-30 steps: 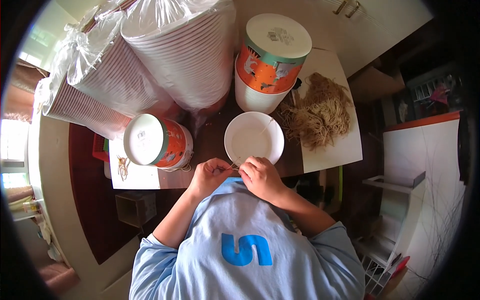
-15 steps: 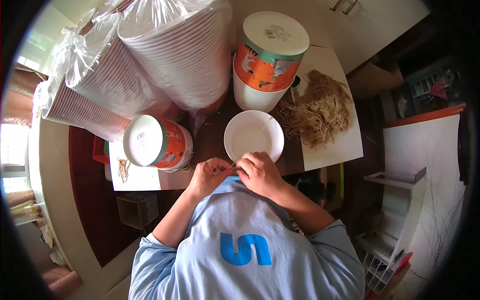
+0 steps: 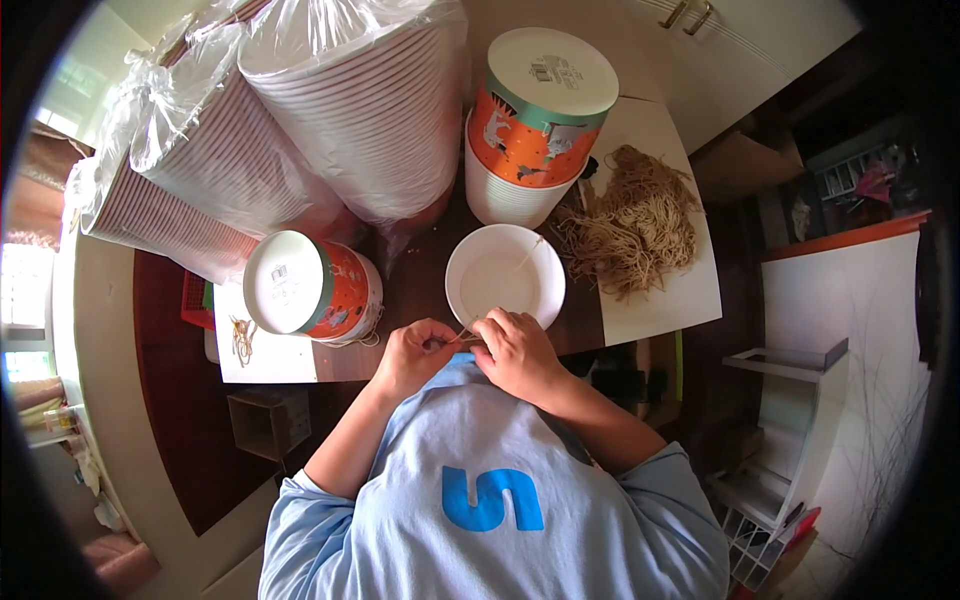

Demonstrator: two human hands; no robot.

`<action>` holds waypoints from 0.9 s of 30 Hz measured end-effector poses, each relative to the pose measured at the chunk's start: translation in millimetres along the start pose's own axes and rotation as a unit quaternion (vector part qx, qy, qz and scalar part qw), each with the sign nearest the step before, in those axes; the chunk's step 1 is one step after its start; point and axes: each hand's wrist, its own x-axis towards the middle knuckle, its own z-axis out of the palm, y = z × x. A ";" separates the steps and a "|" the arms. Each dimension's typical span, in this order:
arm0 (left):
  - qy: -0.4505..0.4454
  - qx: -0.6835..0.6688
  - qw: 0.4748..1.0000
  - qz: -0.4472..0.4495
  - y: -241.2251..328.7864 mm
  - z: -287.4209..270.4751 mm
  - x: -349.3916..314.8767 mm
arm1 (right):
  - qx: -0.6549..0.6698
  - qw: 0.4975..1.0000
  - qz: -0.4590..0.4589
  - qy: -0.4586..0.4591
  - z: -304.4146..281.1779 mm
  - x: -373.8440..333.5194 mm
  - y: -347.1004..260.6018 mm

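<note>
Close to my body at the table's front edge, both hands pinch a thin tan string (image 3: pixel 466 331). My left hand (image 3: pixel 408 358) is closed, with thumb and fingertips together on it. Beside it, my right hand (image 3: pixel 520 352) is curled round the same string and covers part of it. Just beyond them a white paper bucket (image 3: pixel 468 262) stands mouth up. A thin strand (image 3: pixel 526 256) shows inside it, running from near its far right rim. My right fingers overlap the bucket's near rim; whether they touch it, I cannot tell.
A heap of tan strings (image 3: pixel 645 235) lies on a pale board at right. Behind the bucket stands an upside-down orange printed stack of buckets (image 3: pixel 530 135). Another orange bucket (image 3: pixel 345 290) lies tilted at left, near loose strings (image 3: pixel 242 342). Plastic-wrapped bucket stacks (image 3: pixel 360 115) fill the back left.
Both hands stay at the string, with only small finger shifts and slightly more string showing between them. The whole view has shifted slightly.
</note>
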 end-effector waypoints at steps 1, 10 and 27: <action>-0.005 0.005 1.000 0.002 0.6 -0.2 0.3 | 0.000 1.000 0.000 0.000 0.8 0.0 1.1; 0.017 0.019 0.999 -0.021 -3.1 -0.3 -1.1 | -0.035 0.999 -0.013 -0.013 6.2 -4.6 1.9; -0.021 -0.454 0.858 -0.239 -39.5 13.4 -0.3 | 0.104 0.984 0.138 0.054 53.8 -24.4 4.7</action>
